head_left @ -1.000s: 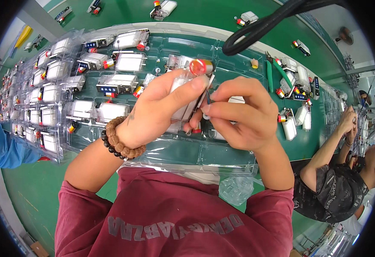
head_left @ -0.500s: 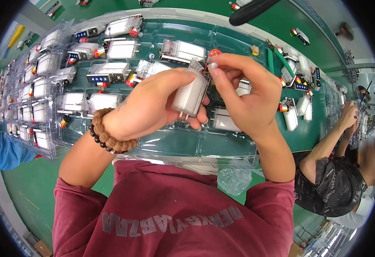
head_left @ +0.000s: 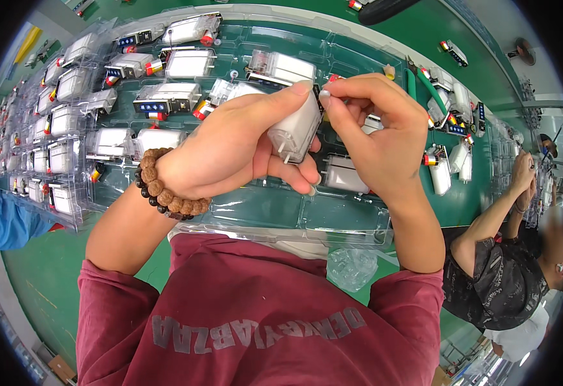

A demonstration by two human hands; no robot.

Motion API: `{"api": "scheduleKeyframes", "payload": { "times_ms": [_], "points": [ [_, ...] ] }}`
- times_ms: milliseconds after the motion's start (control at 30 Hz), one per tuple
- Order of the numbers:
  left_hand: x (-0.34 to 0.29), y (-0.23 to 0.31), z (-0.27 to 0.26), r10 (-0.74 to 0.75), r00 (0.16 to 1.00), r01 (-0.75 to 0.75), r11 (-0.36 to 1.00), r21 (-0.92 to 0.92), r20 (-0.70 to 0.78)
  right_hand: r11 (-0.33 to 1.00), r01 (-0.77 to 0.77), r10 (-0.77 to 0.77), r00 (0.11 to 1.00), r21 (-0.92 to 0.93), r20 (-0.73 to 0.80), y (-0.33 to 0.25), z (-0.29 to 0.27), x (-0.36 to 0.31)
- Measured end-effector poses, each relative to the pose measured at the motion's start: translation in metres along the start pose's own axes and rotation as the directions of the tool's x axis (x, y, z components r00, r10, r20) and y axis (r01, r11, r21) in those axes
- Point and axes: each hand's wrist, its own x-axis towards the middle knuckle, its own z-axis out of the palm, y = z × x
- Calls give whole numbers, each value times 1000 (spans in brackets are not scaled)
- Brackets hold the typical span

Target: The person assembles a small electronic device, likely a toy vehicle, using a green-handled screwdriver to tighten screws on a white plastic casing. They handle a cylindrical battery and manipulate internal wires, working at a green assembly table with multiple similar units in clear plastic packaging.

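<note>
Left hand: the left hand [head_left: 246, 145] is curled partway round the held unit [head_left: 297, 125], thumb along its far end and fingers beneath, their tips showing past its right side.
Right hand: the right hand [head_left: 387, 132] has thumb and index finger closed together on a small white piece [head_left: 324, 94]; the other fingers are bent in behind.
Held unit: a clear case with a white block inside, lifted over the tray [head_left: 265, 215] and tilted, with metal prongs [head_left: 286, 156] at its near end — its far end is partly hidden by the thumb.
White piece: just beside the far right corner of the held unit; whether they touch, I cannot tell.
Tray: clear plastic, moulded into compartments, with similar white units [head_left: 188, 63] mostly on its left and far parts, and one loose-looking unit [head_left: 345, 175] just right of the left fingertips.
Left side: stacked trays [head_left: 59, 161] of more units; beyond them, a blue sleeve [head_left: 5, 215].
Right side: green-handled pliers [head_left: 412, 85] lie near a cluster of units [head_left: 452, 103] on the green table [head_left: 471, 209]; farther right, a co-worker's hands [head_left: 524, 177].
Left wrist: a brown and black bead bracelet [head_left: 159, 193].
Near edge: a crumpled clear bag [head_left: 352, 269], right of centre.
</note>
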Motion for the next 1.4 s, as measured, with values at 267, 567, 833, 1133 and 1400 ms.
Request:
{"api": "scheduleKeyframes", "payload": {
  "times_ms": [267, 567, 833, 1133, 1400],
  "points": [
    [0, 1, 3, -20, 1000, 19, 999, -29, -8, 1000, -29, 29, 1000, 2, -2, -1, 1, 0],
    [-2, 1, 2, -114, 993, 114, 993, -13, -1, 998, -61, 59, 996, 25, 71, -3, 4, -3],
    [-3, 1, 0, -118, 993, 117, 992, 51, 11, 996, -69, 65, 995, 56, 72, -2, 4, -4],
    [0, -5, 2, 294, 935, -328, 929, 171, 197, 937, 342, -348, 931, -70, -114, -3, -9, 1],
    [-2, -25, 2, 510, 827, -558, 691, 460, 237, 785, 575, -585, 811, -229, 32, -10, -16, -3]
  ]
}}
